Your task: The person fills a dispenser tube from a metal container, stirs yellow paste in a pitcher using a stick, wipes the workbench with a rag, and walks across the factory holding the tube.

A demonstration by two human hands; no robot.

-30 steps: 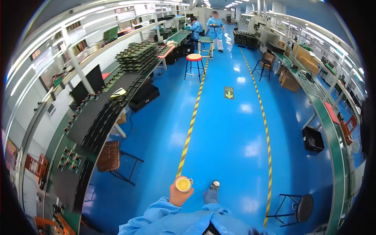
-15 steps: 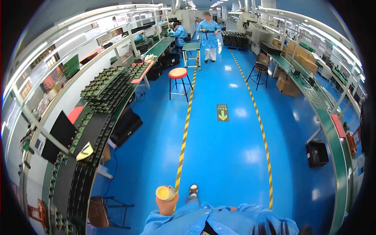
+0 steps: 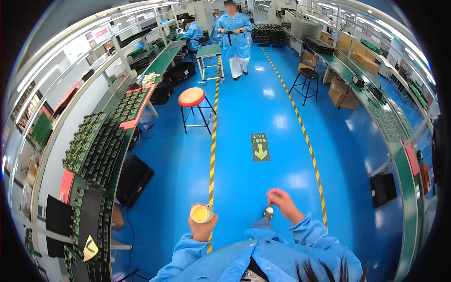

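My left hand point(image 3: 202, 229) is wrapped round a light-coloured cup point(image 3: 201, 214) with yellow contents, held upright in front of my body at the lower middle. My right hand point(image 3: 283, 204) is raised to the right of it, over the blue floor and near my shoe point(image 3: 268, 213). Its fingers are bent and drawn together; whether anything is between them is too small to tell. Both arms are in blue sleeves.
A red-rimmed stool point(image 3: 191, 97) stands by the left striped line. Stacked circuit-board trays point(image 3: 87, 143) lie on the left bench. A person in a blue coat point(image 3: 234, 40) is ahead in the aisle, past a floor exit sign point(image 3: 260, 147). A black stool point(image 3: 307, 74) stands right.
The stool, floor sign and benches appear nearer. The standing person ahead is closer. My right hand has come into view, and my left hand still holds the cup.
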